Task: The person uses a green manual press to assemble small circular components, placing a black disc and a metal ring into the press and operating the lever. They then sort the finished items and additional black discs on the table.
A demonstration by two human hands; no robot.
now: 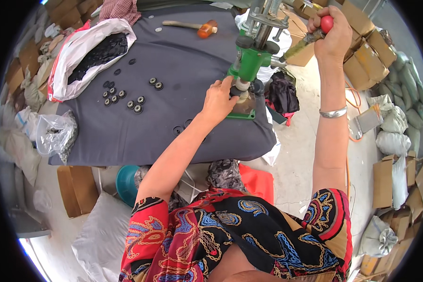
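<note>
A green hand press (252, 66) stands at the right side of the dark cloth-covered table (174, 136). My right hand (337, 36) is raised and wrapped round the end of its lever (300, 49), by the red ball knob (326, 23). At the foot of the press, my left hand (217, 100) has its fingers bent in under the ram (242, 84). Whatever those fingertips pinch is hidden. Several small black wheels with metal centres (137, 109) lie left of my left hand. Loose black rings (177, 130) rest beside my left forearm.
A white sack of black parts (98, 58) lies open at the table's far left. Below it sits a clear bag of small pieces (56, 136). A mallet with an orange head (207, 30) lies at the back. Cardboard boxes (369, 61) and sacks (394, 143) line the right.
</note>
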